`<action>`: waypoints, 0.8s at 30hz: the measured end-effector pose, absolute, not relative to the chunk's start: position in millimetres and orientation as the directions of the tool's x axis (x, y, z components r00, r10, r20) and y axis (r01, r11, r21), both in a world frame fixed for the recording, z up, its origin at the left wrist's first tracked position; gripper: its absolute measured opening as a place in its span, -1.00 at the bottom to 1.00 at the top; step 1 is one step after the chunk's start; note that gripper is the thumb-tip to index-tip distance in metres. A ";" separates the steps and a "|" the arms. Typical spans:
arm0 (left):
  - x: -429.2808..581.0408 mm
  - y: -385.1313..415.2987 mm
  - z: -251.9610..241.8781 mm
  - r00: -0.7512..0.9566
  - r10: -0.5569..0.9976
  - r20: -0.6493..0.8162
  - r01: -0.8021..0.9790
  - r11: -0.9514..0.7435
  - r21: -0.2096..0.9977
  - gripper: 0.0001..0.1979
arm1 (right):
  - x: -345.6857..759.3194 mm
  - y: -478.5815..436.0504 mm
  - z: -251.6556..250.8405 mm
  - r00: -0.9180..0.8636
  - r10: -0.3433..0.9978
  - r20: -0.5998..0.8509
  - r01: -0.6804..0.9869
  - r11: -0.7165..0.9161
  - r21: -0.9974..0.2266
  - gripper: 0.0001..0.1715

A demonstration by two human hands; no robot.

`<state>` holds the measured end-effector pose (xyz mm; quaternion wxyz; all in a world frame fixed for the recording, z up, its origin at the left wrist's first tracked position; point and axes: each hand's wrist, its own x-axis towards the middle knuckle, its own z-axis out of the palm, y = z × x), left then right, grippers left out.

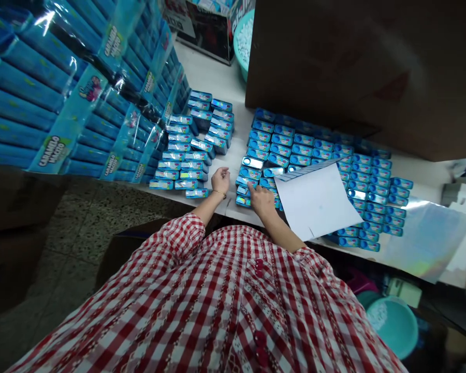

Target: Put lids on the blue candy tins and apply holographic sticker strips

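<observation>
My left hand (220, 181), with a thin bracelet at the wrist, hovers over the gap between two groups of small blue boxes. Its fingers are curled in; what they hold, if anything, is too small to make out. My right hand (262, 201) stretches its index finger onto a blue box (246, 181) at the near left of the right-hand group. Shiny silvery strips show on several box tops. Beside my right forearm, a white sheet (318, 202) with a striped edge lies over the right-hand boxes. The left-hand boxes (191, 174) stand in uneven rows.
Wrapped blue packs (73, 109) are stacked high at the left. A large brown carton (334, 67) stands behind the right-hand boxes. Farther back are a teal basin (238, 49) of white pieces and a printed carton (207, 33). Another teal basin (402, 331) sits low at the right.
</observation>
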<state>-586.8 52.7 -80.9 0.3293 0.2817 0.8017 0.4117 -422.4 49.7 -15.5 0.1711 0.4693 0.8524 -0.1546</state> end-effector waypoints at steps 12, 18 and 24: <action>-451.2 179.4 -10.5 0.081 0.987 -0.140 0.565 0.070 0.822 -0.71 | -265.2 161.9 39.9 -0.439 0.881 0.176 0.888 0.455 -0.061 -0.54; -376.8 218.0 -18.3 0.273 0.903 -0.331 0.740 0.022 0.672 -0.60 | -210.8 137.2 -15.9 -0.549 0.832 0.078 0.833 0.553 -0.029 -0.62; -350.2 221.7 -26.7 0.239 0.917 -0.319 0.665 0.085 0.742 -0.74 | -192.1 121.4 -19.0 -0.644 0.750 0.150 0.737 0.661 -0.142 -0.57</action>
